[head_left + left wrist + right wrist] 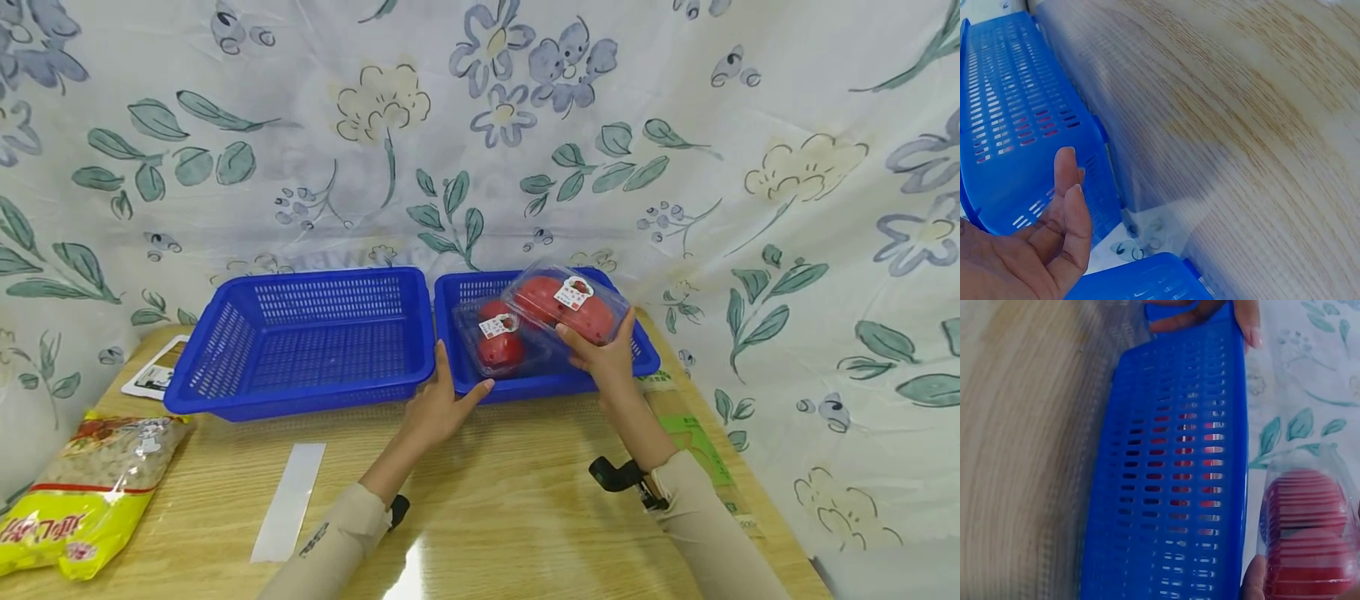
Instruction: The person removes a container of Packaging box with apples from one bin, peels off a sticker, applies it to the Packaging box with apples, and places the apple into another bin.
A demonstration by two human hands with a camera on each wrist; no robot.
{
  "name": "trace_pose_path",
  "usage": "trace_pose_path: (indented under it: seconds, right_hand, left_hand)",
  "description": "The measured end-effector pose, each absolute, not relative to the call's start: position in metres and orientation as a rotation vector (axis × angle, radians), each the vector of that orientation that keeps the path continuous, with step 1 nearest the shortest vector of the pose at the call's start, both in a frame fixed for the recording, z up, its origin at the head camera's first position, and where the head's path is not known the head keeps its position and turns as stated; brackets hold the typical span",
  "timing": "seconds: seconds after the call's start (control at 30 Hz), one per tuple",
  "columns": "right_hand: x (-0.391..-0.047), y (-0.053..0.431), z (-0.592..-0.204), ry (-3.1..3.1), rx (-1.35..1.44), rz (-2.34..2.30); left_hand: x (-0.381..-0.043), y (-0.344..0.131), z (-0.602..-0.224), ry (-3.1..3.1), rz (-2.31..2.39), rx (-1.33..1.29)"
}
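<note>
My right hand (609, 357) grips a clear plastic box of tomatoes (551, 298), tilted above the right blue basket (577, 385). In the right wrist view, this tomato box (1310, 531) shows beyond the basket rim (1242, 487), with a fingertip at its edge. Another tomato box (501, 342), bearing a white label, lies inside the right basket, partly covered by the held one. My left hand (438, 408) holds that basket's near left corner, its thumb at the rim. In the left wrist view, the left hand's fingers (1075, 219) lie beside the basket's perforated wall.
A second blue basket (322, 350) with nothing inside stands to the left. On the wooden table (480, 508) are a yellow bag (97, 492), a white strip (288, 502), a white-framed card (153, 375) and a green packet (693, 442). A floral cloth (480, 150) hangs behind.
</note>
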State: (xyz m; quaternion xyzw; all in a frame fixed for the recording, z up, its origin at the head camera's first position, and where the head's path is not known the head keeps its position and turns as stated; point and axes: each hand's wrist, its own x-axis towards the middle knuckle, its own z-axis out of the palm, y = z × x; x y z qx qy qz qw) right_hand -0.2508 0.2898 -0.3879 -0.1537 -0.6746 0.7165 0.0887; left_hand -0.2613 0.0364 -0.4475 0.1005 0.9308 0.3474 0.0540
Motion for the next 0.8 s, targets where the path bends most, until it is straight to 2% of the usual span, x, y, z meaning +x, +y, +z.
trace_pose_path:
  seconds: [0.8]
  right_hand:
    - [-0.296, 0.274, -0.406, -1.736, -0.606, 1.957]
  left_hand:
    - [-0.261, 0.035, -0.449, 2.818, 1.037, 0.306]
